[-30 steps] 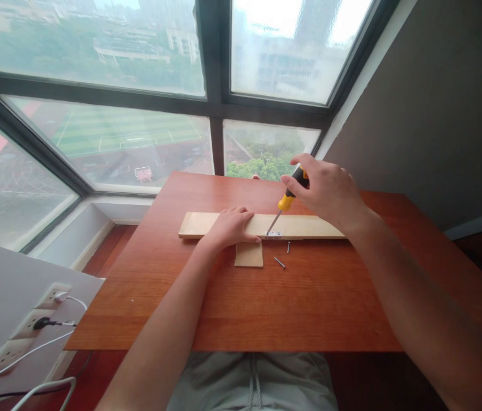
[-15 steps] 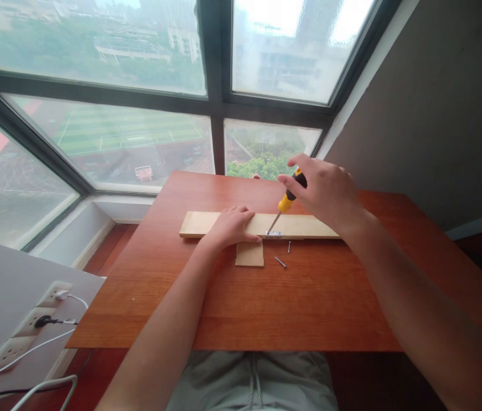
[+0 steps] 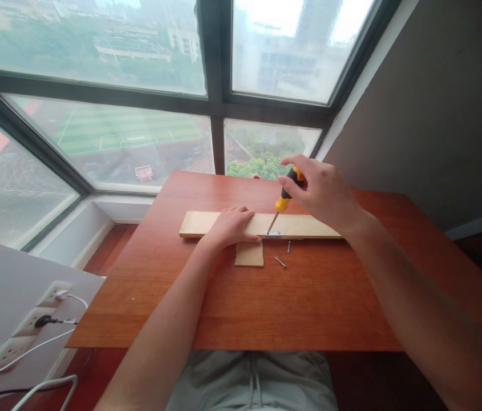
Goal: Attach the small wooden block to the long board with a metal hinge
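Note:
A long pale wooden board (image 3: pixel 296 221) lies across the table. My left hand (image 3: pixel 232 224) spans it, fingers over its top and thumb at the near edge. In my right hand (image 3: pixel 324 185) is a yellow and black screwdriver (image 3: pixel 282 204), tilted, its handle between thumb and fingers. The shaft slants down to the left, and its tip meets a small silver metal plate (image 3: pixel 274 233) at the board's near edge. Whether a screw sits under the tip is too small to tell. Below my left thumb is a small square wooden piece (image 3: pixel 249 254).
Two loose screws, one upper (image 3: pixel 289 246) and one lower (image 3: pixel 280 262), lie in front of the board on the reddish-brown table (image 3: pixel 232 308). Large windows (image 3: pixel 138 134) rise behind it. Wall sockets with plugs and cables (image 3: pixel 41 321) are at the lower left.
My right hand and the screwdriver handle have shifted slightly left, with the tip staying on the metal plate. The left hand and board look unmoved.

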Demonstrator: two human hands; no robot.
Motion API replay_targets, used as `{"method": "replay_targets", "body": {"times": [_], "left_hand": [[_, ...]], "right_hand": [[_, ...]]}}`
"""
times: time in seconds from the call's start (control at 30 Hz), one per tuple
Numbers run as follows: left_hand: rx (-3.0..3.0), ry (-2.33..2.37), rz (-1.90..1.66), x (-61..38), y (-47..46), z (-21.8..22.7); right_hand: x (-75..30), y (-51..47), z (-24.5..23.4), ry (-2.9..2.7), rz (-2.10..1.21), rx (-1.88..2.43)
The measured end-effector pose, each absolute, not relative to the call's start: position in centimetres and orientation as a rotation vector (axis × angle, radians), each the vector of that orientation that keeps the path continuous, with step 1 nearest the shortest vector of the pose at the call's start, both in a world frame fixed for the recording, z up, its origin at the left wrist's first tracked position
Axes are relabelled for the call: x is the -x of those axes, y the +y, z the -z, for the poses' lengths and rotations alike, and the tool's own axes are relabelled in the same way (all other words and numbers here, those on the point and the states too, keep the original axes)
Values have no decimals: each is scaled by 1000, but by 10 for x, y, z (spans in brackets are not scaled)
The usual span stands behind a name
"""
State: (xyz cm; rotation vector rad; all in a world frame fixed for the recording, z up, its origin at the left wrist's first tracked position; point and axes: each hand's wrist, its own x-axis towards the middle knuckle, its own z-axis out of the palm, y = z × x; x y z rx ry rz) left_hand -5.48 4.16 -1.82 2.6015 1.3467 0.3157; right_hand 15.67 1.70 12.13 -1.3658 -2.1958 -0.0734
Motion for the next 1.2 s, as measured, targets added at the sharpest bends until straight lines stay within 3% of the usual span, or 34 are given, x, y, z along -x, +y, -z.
{"method": "replay_targets", "body": {"times": [0.13, 0.33, 0.53, 0.63, 0.9, 1.2], "left_hand": [[-2597, 1347, -315, 55, 42, 18], [-2597, 1345, -320, 56, 42, 21], [-2620, 1352, -318, 55, 43, 22], [-2623, 1351, -323, 55, 43, 22], [-2608, 1360, -316, 54, 42, 20], [-2613, 1360, -327, 55, 41, 20]], "right_hand": [[-154, 18, -118, -2175, 128, 1459], [-159, 18, -124, -2224, -324, 1199], [-157, 19, -119, -2184, 176, 1425], [-153, 18, -117, -2164, 263, 1524], [-158, 19, -124, -2239, -279, 1211], [-149, 16, -119, -2168, 300, 1506]]}}
